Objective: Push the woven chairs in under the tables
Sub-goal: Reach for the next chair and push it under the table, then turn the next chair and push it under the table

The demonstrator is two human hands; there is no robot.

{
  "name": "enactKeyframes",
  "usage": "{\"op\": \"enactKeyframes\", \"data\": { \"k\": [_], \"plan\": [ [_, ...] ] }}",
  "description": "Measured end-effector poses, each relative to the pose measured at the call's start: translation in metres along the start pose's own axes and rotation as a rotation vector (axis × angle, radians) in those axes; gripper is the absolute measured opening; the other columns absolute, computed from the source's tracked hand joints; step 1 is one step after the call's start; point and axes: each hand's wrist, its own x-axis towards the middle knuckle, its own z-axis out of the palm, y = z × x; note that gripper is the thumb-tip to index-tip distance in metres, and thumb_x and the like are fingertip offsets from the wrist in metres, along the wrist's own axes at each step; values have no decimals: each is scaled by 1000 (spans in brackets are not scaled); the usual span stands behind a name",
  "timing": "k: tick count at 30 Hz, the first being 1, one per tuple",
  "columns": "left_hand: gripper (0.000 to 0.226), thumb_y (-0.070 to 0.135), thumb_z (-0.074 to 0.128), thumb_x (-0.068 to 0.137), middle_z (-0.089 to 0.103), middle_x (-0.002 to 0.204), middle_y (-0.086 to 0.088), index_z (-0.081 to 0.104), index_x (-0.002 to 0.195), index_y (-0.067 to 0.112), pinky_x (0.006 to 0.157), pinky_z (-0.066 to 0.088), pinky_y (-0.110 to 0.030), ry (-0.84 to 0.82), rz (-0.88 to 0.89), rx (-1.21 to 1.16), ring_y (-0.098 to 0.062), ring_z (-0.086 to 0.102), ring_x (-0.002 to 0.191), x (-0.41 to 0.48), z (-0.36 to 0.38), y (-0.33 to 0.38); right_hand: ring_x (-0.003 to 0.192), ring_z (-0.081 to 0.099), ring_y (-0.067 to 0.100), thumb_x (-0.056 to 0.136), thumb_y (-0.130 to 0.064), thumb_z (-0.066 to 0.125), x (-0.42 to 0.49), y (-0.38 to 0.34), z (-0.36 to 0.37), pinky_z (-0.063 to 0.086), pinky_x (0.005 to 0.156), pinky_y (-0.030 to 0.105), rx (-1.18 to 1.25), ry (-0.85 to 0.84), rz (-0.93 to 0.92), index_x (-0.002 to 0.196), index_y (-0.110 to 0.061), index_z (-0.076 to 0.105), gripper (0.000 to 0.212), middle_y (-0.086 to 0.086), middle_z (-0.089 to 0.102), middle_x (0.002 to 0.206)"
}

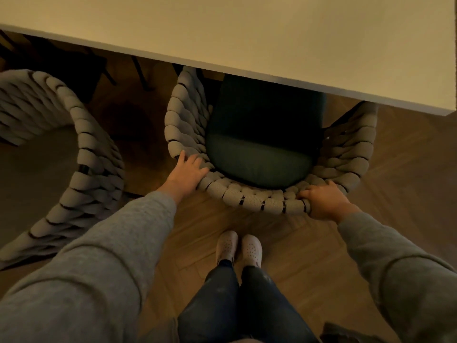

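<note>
I count two woven chairs. The one I am working on, the middle chair (257, 196), sits straight ahead with its dark green seat cushion (262, 154) partly under the pale surface (222, 33); the front of the seat is hidden beneath the edge, while the curved back rim stays out on my side. My left hand (185, 173) lies flat on the rim's left curve, fingers (195, 160) spread and resting on the weave, not wrapped around it. My right hand (324, 201) holds the rim on the right, fingers curled over the top edge in a grip. The second chair (81, 154) stands to the left, well out from under the surface. Below, two light perforated shoes (238, 248) stand side by side on the wooden floor (309, 256).
</note>
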Motion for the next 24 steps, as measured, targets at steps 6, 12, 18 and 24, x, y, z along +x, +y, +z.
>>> {"op": "enactKeyframes", "data": {
  "k": [6, 12, 18, 24],
  "plan": [
    [73, 31, 57, 93, 7, 161, -14, 17, 153, 19, 119, 2, -54, 79, -83, -163, -30, -2, 149, -20, 10, 11, 129, 45, 20, 90, -35, 54, 4, 1, -10, 15, 113, 65, -6, -43, -10, 129, -43, 50, 40, -8, 51, 136],
    [74, 31, 54, 95, -5, 162, -13, 11, 155, 22, 121, 4, -47, 178, -144, -304, -28, -6, 149, -32, 16, 9, 133, 42, 21, 92, -39, 53, 9, -1, -22, 16, 113, 64, -42, -76, 18, 136, -41, 45, 45, -8, 49, 141],
    [71, 39, 47, 98, -8, 162, -10, 6, 155, 23, 121, 4, -47, 237, -274, -415, -26, -7, 149, -67, 45, 2, 127, 49, 21, 79, -42, 72, 11, -23, -38, 34, 109, 50, -90, -235, 90, 142, -38, 38, 72, -6, 53, 136],
    [75, 44, 47, 98, -8, 162, -9, 5, 155, 21, 121, 4, -47, 167, -595, -571, -26, -7, 149, -118, 91, -59, 133, 44, 26, 58, -51, 88, 52, -132, -113, 38, 108, 39, 90, -280, -5, 149, -22, 31, 112, 4, 46, 146]
  ]
}}
